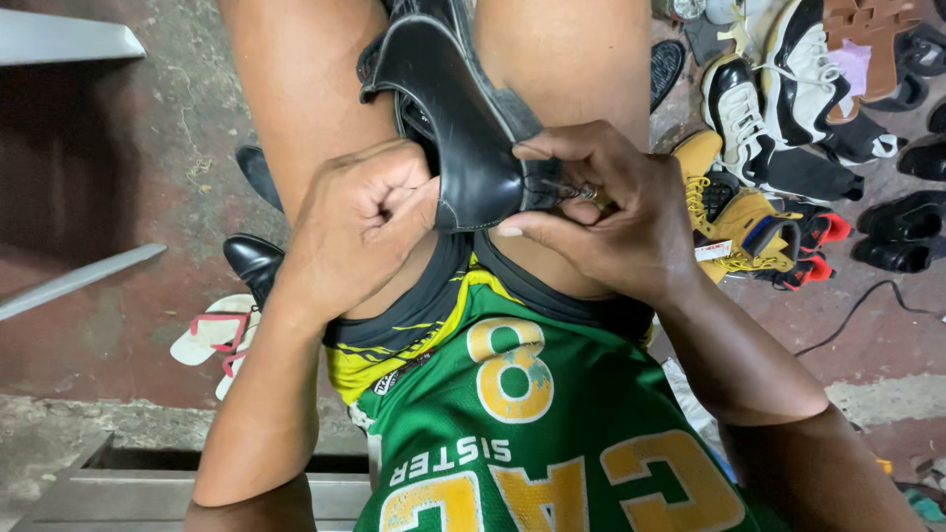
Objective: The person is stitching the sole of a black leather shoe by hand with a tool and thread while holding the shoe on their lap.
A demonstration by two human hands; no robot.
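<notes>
A black leather shoe (455,108) lies between my bare thighs, its heel end pointing toward my body. My left hand (355,225) is clenched against the left side of the heel, its fingers curled tight; a thin thread may run through it, too fine to tell. My right hand (601,212) pinches the shoe's right edge, thumb and forefinger closed on a small metal tool or needle at the seam (581,189).
A heap of shoes lies on the floor at the right: white-and-black sneakers (749,118), tan boots (734,212), black shoes (902,236). Another black shoe (253,261) and a flip-flop (212,335) lie at the left. A black cable (867,305) crosses the red floor.
</notes>
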